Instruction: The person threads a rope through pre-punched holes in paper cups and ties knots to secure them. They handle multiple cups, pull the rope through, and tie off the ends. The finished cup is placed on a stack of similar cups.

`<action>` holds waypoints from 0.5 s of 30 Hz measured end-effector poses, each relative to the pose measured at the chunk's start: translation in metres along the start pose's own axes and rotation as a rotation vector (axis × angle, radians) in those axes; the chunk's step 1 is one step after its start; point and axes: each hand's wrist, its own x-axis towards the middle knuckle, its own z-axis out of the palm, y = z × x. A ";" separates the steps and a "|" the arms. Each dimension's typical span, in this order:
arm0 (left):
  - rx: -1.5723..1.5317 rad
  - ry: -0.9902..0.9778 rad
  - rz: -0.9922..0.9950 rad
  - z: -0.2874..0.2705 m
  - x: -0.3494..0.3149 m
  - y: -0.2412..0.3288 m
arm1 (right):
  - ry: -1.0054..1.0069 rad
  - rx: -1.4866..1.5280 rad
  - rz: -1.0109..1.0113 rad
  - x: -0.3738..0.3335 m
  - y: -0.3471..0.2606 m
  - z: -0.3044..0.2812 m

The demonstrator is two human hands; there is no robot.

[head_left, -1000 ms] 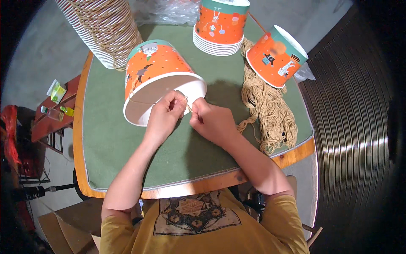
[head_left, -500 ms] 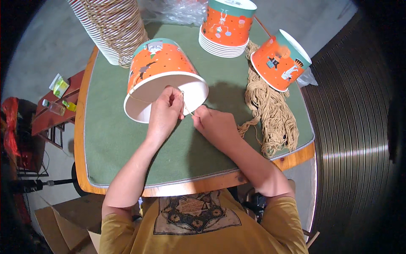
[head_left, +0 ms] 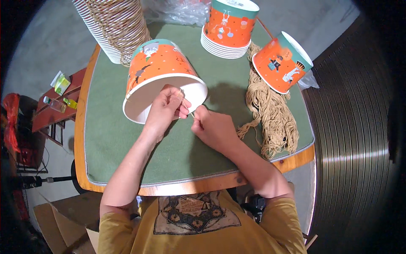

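An orange and green paper bucket lies tilted on its side, its white open mouth facing me. In front of that mouth, my left hand pinches a thin tan cord between thumb and fingers. The cord runs across a short gap to my right hand, whose fingers are closed on its other part, just right of the bucket's rim. Knots or loops in the cord are too small to make out. A loose bundle of tan cords lies to the right of my right hand.
At the back left stands a tall stack of white buckets with cords hanging down it. More orange buckets stand stacked at the back, and one bucket leans on the cord bundle. Clear plastic wrap lies at the far edge.
My left hand has shifted slightly and its fingers have spread a little while still pinching the cord. My right hand is nearly still. The bucket has barely moved.
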 end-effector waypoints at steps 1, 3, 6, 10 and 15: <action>0.013 -0.043 -0.013 -0.001 -0.001 0.001 | -0.007 0.007 0.012 0.000 -0.001 -0.001; 0.138 -0.087 0.093 -0.001 0.002 -0.005 | -0.015 0.017 0.017 0.001 -0.002 -0.002; 0.429 -0.080 0.294 0.000 0.005 -0.015 | -0.013 0.026 -0.003 0.001 -0.002 -0.002; 0.561 -0.060 0.339 0.004 -0.001 -0.011 | 0.058 0.034 -0.012 0.000 -0.001 0.000; 0.646 -0.089 0.380 0.000 -0.010 -0.006 | 0.092 0.137 0.039 0.001 -0.003 0.000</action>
